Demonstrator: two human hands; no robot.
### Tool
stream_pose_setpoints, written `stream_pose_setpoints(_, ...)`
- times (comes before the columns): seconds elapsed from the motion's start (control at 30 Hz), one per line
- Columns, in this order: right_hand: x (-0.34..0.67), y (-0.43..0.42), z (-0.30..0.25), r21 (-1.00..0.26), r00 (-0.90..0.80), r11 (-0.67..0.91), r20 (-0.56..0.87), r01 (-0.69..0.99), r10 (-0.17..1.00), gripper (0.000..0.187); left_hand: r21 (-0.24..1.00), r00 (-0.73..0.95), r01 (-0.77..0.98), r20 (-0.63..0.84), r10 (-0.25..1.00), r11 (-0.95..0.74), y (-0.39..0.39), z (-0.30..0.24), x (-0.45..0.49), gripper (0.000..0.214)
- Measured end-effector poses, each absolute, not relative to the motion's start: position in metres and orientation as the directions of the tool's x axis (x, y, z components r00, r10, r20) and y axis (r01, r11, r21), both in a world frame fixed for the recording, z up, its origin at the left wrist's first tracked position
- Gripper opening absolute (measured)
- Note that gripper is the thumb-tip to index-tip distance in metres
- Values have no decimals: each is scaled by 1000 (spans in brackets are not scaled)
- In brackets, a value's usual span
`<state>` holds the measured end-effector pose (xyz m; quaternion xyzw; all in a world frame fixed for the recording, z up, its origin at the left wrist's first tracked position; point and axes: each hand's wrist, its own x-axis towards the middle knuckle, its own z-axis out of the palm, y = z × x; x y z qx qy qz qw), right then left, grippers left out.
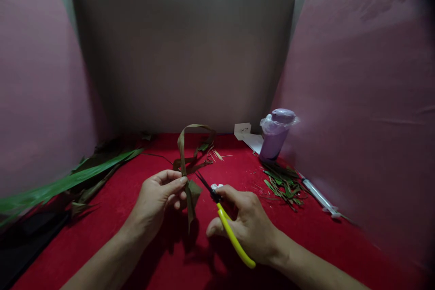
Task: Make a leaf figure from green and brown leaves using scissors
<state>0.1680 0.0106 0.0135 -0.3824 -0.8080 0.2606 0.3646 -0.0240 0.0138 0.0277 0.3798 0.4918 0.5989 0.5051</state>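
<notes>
Between the thumb and fingers of my left hand [163, 195] is pinched a dried brownish-green leaf strip [182, 149]. The strip arches up and over to the right, and a wider folded piece hangs below my fingertips. My right hand [246, 219] is closed around a pair of long-nose pliers [233, 238] with yellow handles and thin dark jaws. The jaws point up and left towards the leaf strip, close beside it; I cannot tell whether they touch it. A small white object [216, 186] lies behind the pliers, partly hidden.
Long green and dried leaves [81, 181] lie at the left, near a dark cloth [30, 235]. Toothpick-like sticks [218, 155] lie beyond my hands. To the right are cut leaf scraps [283, 183], a syringe [319, 197], a purple cup [273, 142] and white paper [253, 140]. Walls enclose the red surface [129, 253].
</notes>
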Motion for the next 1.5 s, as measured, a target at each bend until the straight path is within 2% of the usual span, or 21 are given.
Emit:
stream_pose_setpoints(0.1, 167, 8, 11, -644, -477, 603, 390, 470, 788, 38, 971, -212, -238, -48, 976, -4, 15, 26, -25, 24)
stream_pose_setpoints(0.23, 165, 6, 3, -616, -467, 569, 341, 544, 816, 45, 966, -180, -256, -75, 981, 27, 15, 25, -27, 22)
stream_pose_setpoints(0.53, 166, 6, 3, -538, -482, 602, 363, 590, 797, 35, 957, -103, -270, -139, 985, 106, 13, 24, -28, 17)
stream_pose_setpoints(0.73, 166, 1, 5, -522, -465, 579, 347, 626, 815, 53, 956, -116, -265, -162, 980, 127, 10, 29, -25, 12)
stream_pose_setpoints(0.93, 165, 2, 1, -485, -484, 582, 325, 652, 813, 45, 946, -138, -290, -187, 973, 141, 12, 28, -24, 5)
stream_pose_setpoints(1.17, 164, 5, -4, -464, -485, 619, 386, 634, 785, 42, 924, -122, -340, -225, 967, 172, 13, 27, -26, 5)
stream_pose_setpoints(1.5, 164, 7, -3, -417, -479, 638, 429, 648, 766, 34, 927, -102, -342, -197, 975, 152, 16, 23, -27, 5)
